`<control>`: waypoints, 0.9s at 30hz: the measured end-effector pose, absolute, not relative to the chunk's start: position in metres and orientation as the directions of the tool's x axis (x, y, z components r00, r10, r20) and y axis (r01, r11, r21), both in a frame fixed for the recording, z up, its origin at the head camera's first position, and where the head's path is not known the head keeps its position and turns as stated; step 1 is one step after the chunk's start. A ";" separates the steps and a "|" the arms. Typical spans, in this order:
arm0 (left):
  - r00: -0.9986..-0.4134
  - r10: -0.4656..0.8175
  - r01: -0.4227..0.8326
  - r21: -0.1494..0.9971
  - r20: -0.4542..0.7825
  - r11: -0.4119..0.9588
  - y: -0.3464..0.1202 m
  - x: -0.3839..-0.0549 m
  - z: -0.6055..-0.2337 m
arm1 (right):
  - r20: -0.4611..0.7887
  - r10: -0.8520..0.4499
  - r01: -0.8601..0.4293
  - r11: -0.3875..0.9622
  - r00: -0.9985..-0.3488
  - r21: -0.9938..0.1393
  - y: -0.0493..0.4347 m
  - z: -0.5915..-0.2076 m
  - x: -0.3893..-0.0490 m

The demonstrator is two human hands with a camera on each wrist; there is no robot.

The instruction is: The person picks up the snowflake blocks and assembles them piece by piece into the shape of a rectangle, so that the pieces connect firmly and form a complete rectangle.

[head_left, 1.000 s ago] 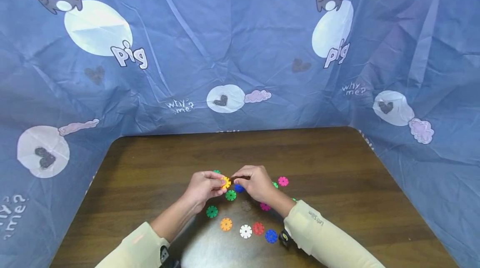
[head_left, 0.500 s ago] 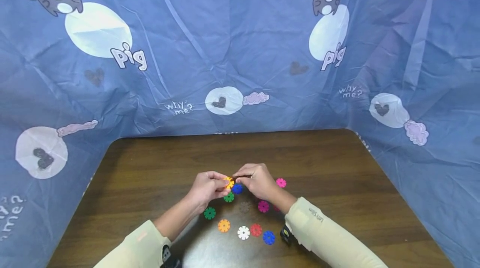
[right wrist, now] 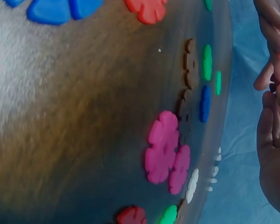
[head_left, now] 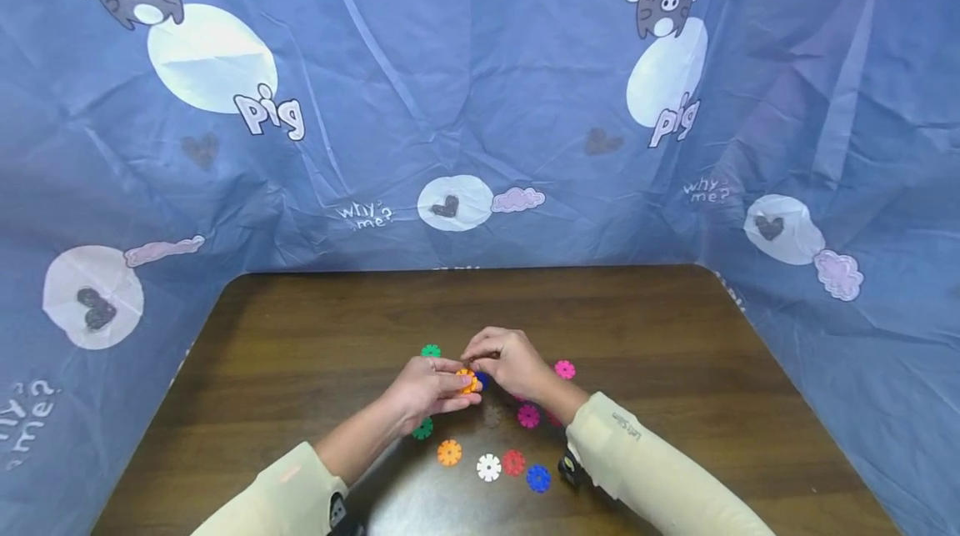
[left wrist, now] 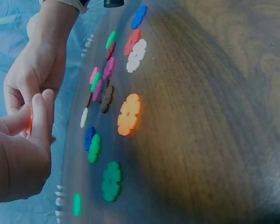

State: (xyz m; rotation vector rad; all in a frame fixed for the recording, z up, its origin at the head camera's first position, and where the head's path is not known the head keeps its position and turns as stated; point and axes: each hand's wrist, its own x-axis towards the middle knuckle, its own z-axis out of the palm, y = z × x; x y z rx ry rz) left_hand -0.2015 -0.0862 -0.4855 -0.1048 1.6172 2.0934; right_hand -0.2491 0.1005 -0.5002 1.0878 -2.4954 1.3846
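Note:
Above the table, my left hand (head_left: 431, 390) pinches an orange notched plastic disc (head_left: 468, 381) between thumb and fingers. My right hand (head_left: 512, 361) meets it from the right, its thumb and fingers pinching a dark brown notched disc (right wrist: 273, 86) against the orange one. Mostly fingers cover both pieces; whether they interlock I cannot tell. In the left wrist view only a sliver of the orange disc (left wrist: 30, 122) shows between the fingertips. Just below the hands a blue disc (head_left: 482, 380) lies partly hidden.
Several notched discs lie around the wooden table (head_left: 315, 336): orange (head_left: 449, 453), white (head_left: 489, 468), red (head_left: 513, 463), blue (head_left: 538, 478), pink (head_left: 528, 416), green (head_left: 423, 428) and brown (left wrist: 107, 97). A patterned blue cloth (head_left: 375, 102) hangs behind the table.
My left hand has shifted slightly right and down with the orange disc, which has turned and now sits under the right fingertips. My right hand stays nearly in place. The head view has shifted a little.

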 end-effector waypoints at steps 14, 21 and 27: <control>-0.856 0.351 -0.464 0.864 -0.380 -0.197 -0.089 -0.199 -0.511 | 0.180 -0.518 -0.519 0.640 -0.836 -0.567 0.098 -0.514 -0.259; -0.830 0.404 -0.502 0.831 -0.386 -0.238 -0.095 -0.193 -0.520 | -0.018 -0.522 -0.486 0.805 -0.853 -0.340 0.099 -0.522 -0.255; -0.802 0.485 -0.481 0.859 -0.350 -0.176 -0.098 -0.190 -0.519 | -0.039 -0.505 -0.459 0.811 -0.862 -0.362 0.096 -0.520 -0.258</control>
